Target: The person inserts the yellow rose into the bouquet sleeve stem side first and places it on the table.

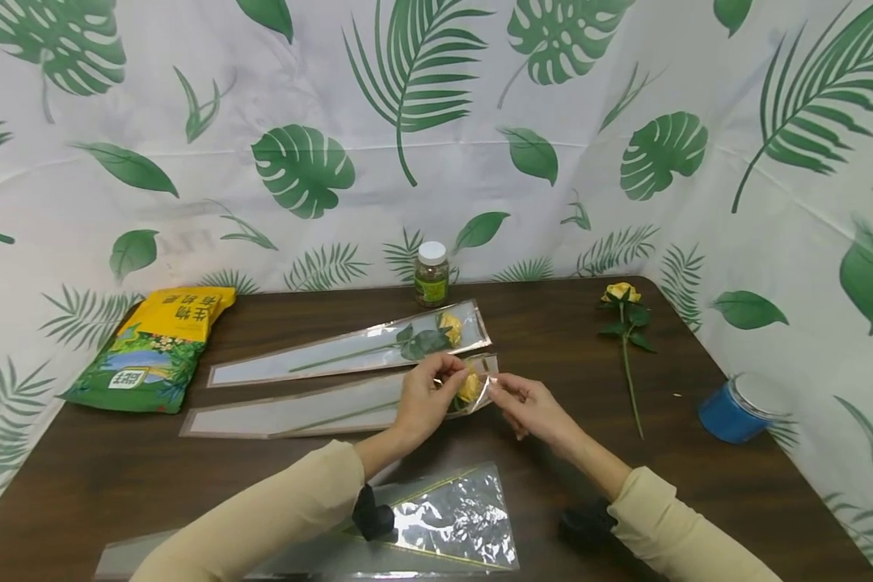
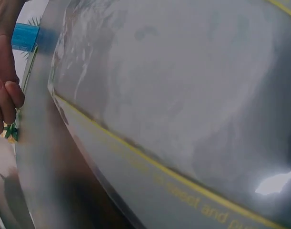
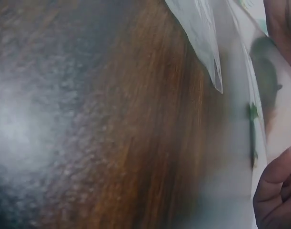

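Note:
A clear tapered flower sleeve (image 1: 225, 419) lies across the middle of the table with a yellow rose (image 1: 470, 388) inside, bloom at the wide right end. My left hand (image 1: 428, 398) pinches this sleeve between thumb and index finger, just left of the bloom. On the other side, my right hand (image 1: 531, 408) pinches the sleeve's wide open end. Curled fingers (image 3: 274, 186) show at the right edge of the right wrist view, beside the clear film. Parallel behind it lies another sleeve (image 1: 255, 370) holding a second yellow rose (image 1: 451, 330).
Flat sleeves (image 1: 458, 517) with yellow lines lie in front, under the left forearm. A loose yellow rose (image 1: 629, 372) and a blue can (image 1: 735, 412) are on the right. A lidded jar (image 1: 432, 275) stands at the back, a yellow-green bag (image 1: 153, 347) at the left.

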Demonstrator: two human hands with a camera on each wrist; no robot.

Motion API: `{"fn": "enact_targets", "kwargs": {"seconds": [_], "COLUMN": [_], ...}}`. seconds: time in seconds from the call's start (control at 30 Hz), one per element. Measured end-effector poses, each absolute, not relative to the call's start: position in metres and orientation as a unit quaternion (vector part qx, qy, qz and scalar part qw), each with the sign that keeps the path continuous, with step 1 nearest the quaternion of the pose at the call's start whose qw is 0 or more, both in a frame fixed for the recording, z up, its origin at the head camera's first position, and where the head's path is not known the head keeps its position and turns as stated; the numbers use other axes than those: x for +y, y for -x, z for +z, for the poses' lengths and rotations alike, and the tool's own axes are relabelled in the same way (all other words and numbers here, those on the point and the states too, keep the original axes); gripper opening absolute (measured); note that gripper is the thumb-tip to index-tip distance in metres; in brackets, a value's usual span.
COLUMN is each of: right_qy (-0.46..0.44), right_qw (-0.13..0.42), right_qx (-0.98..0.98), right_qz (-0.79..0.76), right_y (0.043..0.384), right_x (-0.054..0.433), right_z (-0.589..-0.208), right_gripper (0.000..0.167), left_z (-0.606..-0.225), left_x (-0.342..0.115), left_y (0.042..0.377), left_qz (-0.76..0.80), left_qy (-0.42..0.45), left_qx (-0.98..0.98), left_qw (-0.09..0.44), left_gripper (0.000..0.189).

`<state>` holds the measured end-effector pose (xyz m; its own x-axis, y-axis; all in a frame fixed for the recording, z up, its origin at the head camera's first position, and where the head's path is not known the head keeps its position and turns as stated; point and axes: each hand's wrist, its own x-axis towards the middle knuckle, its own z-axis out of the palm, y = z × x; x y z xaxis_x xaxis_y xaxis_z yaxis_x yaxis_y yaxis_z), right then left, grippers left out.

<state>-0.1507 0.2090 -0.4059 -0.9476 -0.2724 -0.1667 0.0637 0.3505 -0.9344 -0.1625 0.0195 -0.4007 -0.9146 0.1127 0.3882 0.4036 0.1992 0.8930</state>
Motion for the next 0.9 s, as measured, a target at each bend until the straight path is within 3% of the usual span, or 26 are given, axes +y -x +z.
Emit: {"fn": "enact_targets", "kwargs": {"seconds": [0.23,0.57,0.9], "right_qy": [0.063,0.045,0.022], "right_qw": [0.136,0.085,0.118], "right_qx": [0.816,0.802,0.791], "right_qz": [-0.559,-0.589,-0.6], "right_y": [0.152,0.151,0.144], "right_x": [0.204,0.211,0.21], "right_z": [-0.409,-0.414,-0.429], "right_gripper": [0.035,0.012,0.012], "left_z": [-0.413,-0.406,-0.421], "left_x": [0.003,-0.045,-0.054], "left_y": [0.173,0.17,0.165], "left_qz": [-0.541,-0.249,-0.188], "left_qy": [0.214,0.267,0.266], "left_qx": [-0.808,-0.931,-0.945], "left_qw": [0.096,-0.025,0.009], "left_gripper": [0.015,0.075,0.077]}}
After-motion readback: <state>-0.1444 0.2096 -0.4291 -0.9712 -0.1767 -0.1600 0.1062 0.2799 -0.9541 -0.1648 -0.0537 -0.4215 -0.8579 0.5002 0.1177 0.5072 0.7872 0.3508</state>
